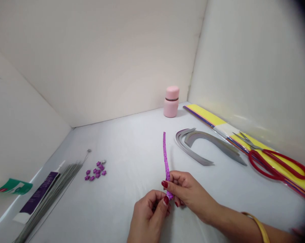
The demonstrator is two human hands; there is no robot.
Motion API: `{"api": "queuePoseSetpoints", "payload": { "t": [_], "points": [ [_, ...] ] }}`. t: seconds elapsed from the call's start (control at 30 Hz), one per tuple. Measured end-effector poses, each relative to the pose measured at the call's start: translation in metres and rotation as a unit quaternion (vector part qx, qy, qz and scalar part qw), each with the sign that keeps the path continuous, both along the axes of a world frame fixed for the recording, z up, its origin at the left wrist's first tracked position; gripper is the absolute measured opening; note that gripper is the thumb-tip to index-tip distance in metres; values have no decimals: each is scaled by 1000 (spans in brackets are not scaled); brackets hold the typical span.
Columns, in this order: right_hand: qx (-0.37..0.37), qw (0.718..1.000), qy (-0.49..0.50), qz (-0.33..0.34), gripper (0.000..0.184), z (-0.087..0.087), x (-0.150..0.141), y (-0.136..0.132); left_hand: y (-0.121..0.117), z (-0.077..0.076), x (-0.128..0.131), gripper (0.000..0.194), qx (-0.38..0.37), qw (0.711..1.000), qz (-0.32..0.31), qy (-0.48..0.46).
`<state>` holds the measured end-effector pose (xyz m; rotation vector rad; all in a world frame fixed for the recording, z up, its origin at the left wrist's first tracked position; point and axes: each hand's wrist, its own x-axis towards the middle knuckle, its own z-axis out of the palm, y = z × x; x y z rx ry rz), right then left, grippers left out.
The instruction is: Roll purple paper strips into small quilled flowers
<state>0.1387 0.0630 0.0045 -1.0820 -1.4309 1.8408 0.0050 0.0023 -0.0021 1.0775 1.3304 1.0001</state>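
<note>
Purple strip (pixel 165 155) sat towards the near side of the table (pixel 122 148), its free end pointing to the far side. Fingers of both hands grasped it: the left hand (pixel 149 212) pinched the near end and the right hand (pixel 190 194) gripped just beyond, probably to steady that short stretch and hold the long tail out of the way. Purple stars (pixel 98 175) lay bunched to the left, perhaps so none strayed; scissors (pixel 257 147) rested on the yellow pack (pixel 210 116) at right, seemingly for easy reach.
</note>
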Motion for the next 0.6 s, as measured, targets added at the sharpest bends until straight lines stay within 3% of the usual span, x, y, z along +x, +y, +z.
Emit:
{"api": "queuePoseSetpoints", "payload": {
  "t": [0.1, 0.17, 0.27, 0.4, 0.47, 0.53, 0.6],
  "points": [
    [9, 1000, -9, -2, 37, 1, 0, 0, -1, 5, 1, 20, 13, 998, 36, 52],
    [9, 1000, -6, 2, 37, 2, 0, 0, -3, 7, 1, 17, 69, 990, 39, 117],
    [3, 1000, -1, 11, 37, 2, -1, 0, -5, 7, 0, 17, 186, 956, 27, 224],
    [-8, 1000, -2, 23, 36, -1, -1, -1, -6, 4, 1, 17, 264, 929, 29, 257],
    [-16, 1000, 4, 24, 37, -2, -1, -1, -5, 4, 2, 16, 229, 951, 35, 204],
    [-23, 1000, 10, 19, 38, -2, -1, -1, -3, 6, 3, 14, 142, 984, 41, 96],
    [-23, 1000, 16, 11, 38, -2, -1, -2, -1, 8, 3, 14, 50, 998, 45, -18]
  ]
}}
